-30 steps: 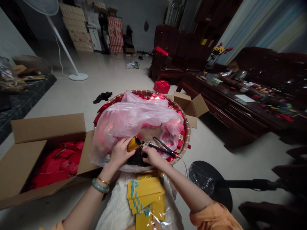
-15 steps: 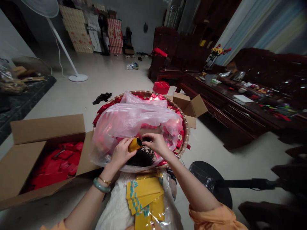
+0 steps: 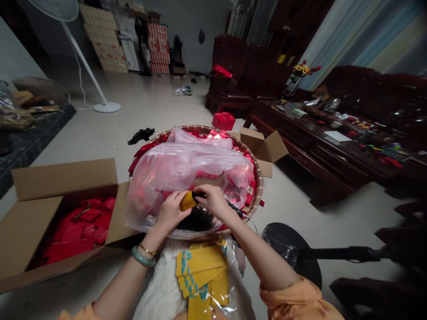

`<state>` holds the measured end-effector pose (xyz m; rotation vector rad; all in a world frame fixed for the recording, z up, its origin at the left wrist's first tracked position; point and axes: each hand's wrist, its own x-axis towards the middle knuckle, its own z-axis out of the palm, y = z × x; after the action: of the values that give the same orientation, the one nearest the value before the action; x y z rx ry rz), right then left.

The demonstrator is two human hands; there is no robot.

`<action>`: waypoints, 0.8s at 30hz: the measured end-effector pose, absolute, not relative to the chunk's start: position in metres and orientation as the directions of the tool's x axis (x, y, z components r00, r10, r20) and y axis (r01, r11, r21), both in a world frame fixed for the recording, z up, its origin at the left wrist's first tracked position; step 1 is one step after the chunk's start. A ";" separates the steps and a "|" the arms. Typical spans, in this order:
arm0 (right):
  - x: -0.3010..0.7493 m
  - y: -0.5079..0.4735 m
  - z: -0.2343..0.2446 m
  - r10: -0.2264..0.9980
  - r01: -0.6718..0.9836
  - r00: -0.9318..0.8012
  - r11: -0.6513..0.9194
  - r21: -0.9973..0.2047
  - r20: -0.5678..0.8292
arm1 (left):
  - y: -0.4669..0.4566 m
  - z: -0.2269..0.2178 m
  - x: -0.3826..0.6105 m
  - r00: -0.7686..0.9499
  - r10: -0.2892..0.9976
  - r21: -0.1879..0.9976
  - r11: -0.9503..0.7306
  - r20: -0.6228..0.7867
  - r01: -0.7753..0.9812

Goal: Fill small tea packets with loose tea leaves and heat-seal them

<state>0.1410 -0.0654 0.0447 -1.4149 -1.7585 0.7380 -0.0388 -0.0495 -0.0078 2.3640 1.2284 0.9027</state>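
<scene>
My left hand is closed around a small yellow packet, held over a heap of dark loose tea. My right hand pinches something dark at the packet's mouth, and a black tool sticks out from under that hand. Both hands work inside a clear plastic bag that lies in a round woven basket full of red packets. A stack of flat yellow packets rests on my lap.
An open cardboard box with red packets sits at my left. A smaller open box stands behind the basket. A dark wooden table runs along the right, a black fan base lies at my right, and a white standing fan is far left.
My right hand left the tea heap, where it held the black tool, and rose to the mouth of the yellow packet. My left hand stayed put with the packet.
</scene>
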 end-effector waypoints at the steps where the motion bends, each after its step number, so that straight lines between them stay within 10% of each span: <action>1: 0.141 -0.065 0.045 0.976 0.527 -0.096 0.216 -0.822 0.195 | -0.049 -0.008 -0.039 0.426 0.820 0.545 -0.573 0.382 0.612; 10: 0.160 -0.081 0.035 0.999 0.470 -0.047 0.030 -0.882 0.009 | -0.047 -0.013 -0.048 0.361 0.843 0.579 -0.537 0.400 0.614; 24: 0.131 -0.077 0.030 0.970 0.398 0.058 0.193 -0.897 0.234 | -0.059 -0.001 -0.041 0.480 0.802 0.452 -0.598 0.357 0.662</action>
<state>0.1311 -0.0772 0.0302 -1.3661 -1.5072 0.7497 -0.0408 -0.0590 -0.0009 2.4761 1.2522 0.7970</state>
